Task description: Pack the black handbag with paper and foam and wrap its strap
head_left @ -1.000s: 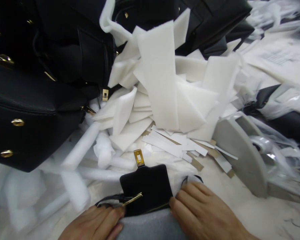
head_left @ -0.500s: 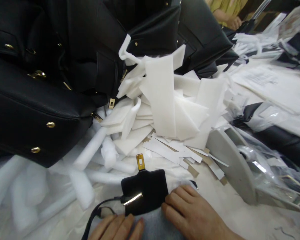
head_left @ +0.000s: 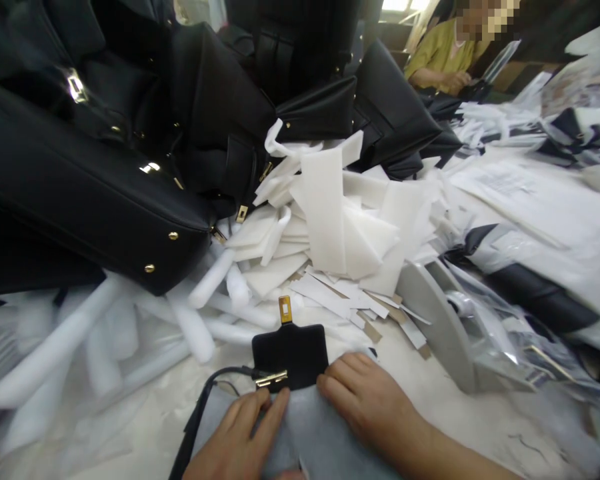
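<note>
A small black pouch (head_left: 291, 353) with a gold tab (head_left: 285, 309) on its far edge lies on the white table, half tucked into a grey cloth cover (head_left: 305, 430). My left hand (head_left: 240, 437) lies flat on the grey cloth, fingertips by the gold zip pull (head_left: 271, 379). My right hand (head_left: 367, 403) presses flat on the cloth at the pouch's right corner. A black strap (head_left: 195, 420) runs from the pouch down to the left.
Large black handbags (head_left: 95, 187) with gold studs are piled at the left and back. White foam sheets (head_left: 325, 213), foam rolls (head_left: 195, 327) and paper strips (head_left: 340, 297) are heaped in the middle. A grey stand (head_left: 433, 320) and plastic-wrapped items sit right. Another person in yellow (head_left: 437, 57) works far back.
The view has tilted up, showing more of the bags and the person at the back. My left hand has slid forward over the grey cloth towards the zip pull; the pouch looks smaller.
</note>
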The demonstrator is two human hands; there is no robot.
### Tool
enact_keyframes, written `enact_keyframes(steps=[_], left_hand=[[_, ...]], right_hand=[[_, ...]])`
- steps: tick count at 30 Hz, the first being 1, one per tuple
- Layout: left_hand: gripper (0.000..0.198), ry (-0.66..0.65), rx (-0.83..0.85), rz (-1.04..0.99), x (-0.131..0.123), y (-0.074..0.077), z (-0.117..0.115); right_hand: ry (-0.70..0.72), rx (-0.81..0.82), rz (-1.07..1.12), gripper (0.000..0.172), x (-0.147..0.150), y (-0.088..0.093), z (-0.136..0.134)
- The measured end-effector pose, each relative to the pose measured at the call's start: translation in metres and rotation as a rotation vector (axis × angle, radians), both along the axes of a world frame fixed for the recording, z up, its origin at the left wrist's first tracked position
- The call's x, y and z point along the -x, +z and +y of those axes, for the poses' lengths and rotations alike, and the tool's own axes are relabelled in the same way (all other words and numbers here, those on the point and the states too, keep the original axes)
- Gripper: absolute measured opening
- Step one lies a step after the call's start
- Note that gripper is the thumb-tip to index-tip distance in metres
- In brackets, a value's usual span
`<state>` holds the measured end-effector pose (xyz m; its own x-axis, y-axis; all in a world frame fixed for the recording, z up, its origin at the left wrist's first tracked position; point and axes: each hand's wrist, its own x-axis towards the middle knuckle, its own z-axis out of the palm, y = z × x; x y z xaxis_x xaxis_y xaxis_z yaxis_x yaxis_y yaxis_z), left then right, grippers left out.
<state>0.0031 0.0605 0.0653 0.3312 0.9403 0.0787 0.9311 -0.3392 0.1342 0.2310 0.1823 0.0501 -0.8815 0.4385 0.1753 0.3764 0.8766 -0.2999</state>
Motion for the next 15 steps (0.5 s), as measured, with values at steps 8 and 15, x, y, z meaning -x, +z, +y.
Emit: enact_keyframes(steps=[8, 15], left_hand=[[0.073, 0.054, -0.100, 0.013, -0.016, -0.002, -0.023], [0.066, 0.050, -0.051, -0.061, -0.016, -0.003, -0.026]], right_hand=[[0.010, -0.052, 0.031, 0.020, -0.003, 0.001, -0.002], [0.160, 0.085, -0.034, 0.059, -0.014, 0.045, -0.020]])
